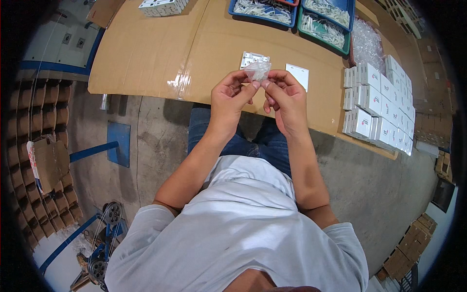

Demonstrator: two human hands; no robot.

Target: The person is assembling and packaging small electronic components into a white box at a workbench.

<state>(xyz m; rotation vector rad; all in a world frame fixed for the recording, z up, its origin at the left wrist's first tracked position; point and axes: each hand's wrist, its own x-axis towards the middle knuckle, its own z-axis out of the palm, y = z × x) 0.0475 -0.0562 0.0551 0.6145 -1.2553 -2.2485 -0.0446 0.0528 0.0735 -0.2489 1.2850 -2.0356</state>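
Observation:
Both hands are raised together over the front edge of a cardboard-covered table point(160, 53). My left hand point(232, 95) and my right hand point(284, 97) pinch a small clear plastic bag point(258, 71) between thumbs and fingertips, one hand on each side of it. What is inside the bag cannot be made out. Just beyond the hands, a white switch plate point(297, 75) lies face up on the cardboard, and a second white plate point(252, 59) shows its back, partly hidden behind the bag.
Stacked small white boxes point(377, 109) stand at the table's right. Blue and green trays point(292, 12) of small white parts sit at the far edge beside clear bags point(367, 41). Brown divided cartons point(44, 141) line the left; a blue metal frame point(104, 148) stands on the concrete floor.

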